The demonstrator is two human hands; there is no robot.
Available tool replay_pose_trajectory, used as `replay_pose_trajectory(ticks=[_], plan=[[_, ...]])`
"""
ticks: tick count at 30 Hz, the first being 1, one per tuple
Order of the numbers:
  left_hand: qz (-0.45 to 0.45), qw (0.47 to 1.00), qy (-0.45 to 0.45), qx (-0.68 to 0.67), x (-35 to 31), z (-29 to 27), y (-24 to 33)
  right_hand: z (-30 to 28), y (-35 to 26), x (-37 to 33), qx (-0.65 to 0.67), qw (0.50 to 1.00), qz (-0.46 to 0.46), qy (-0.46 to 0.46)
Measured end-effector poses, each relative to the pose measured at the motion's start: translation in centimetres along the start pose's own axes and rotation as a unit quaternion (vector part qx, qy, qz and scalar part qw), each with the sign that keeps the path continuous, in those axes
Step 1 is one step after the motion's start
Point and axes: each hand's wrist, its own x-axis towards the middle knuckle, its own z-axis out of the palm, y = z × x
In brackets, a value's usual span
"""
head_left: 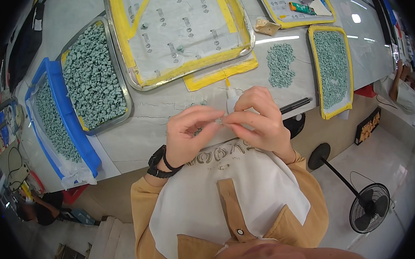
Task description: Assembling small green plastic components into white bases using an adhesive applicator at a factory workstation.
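Observation:
My left hand (186, 130), with a black watch and band at its wrist, is closed in a pinch at the table's near edge. Facing it, my right hand (258, 120) pinches too. Between both sets of fingertips is a small pale green stone (219, 121), mostly covered by the fingers. Just beyond my hands stands a white squeeze bottle (232, 99) with a thin yellow tip, its lower part hidden by my right hand. A few loose green stones (197, 131) lie by my left hand, partly hidden.
Left are a metal tray of green stones (94, 74) and a blue bin (70, 113). Ahead lies a large paper-lined tray (183, 32) edged with yellow tape. Rightward are a stone pile (280, 64), a yellow-edged tray (313, 67) and black rods (296, 105). A fan (369, 208) stands behind right.

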Motion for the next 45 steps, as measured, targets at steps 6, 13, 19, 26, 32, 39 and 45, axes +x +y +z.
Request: replay_pose_trajectory(ticks=[6,13,19,26,32,39,45], plan=[[0.027,0.997,0.035,0.058,0.0,0.4,0.2,0.2,0.1,0.0,0.0,1.0,-0.001,0.009],[0.05,0.993,0.061,0.085,0.0,0.4,-0.3,0.7,0.3,0.0,-0.013,1.0,-0.013,0.02],[0.053,0.997,0.054,0.016,0.0,0.1,-0.8,0.7,0.4,0.2,0.041,0.998,0.031,0.035],[0.073,0.996,0.044,0.025,0.0,0.1,-0.5,0.9,0.3,0.4,0.064,0.996,0.052,0.024],[0.066,0.992,0.08,0.073,-0.2,0.1,-0.5,1.4,0.2,0.3,0.061,0.996,0.058,0.033],[0.086,0.989,0.087,0.077,-0.4,0.2,-0.5,1.9,-0.4,0.1,0.043,0.996,0.048,0.061],[0.083,0.995,0.049,0.008,-0.2,-0.2,-0.9,1.6,-0.2,0.1,0.049,0.996,0.044,0.061]])
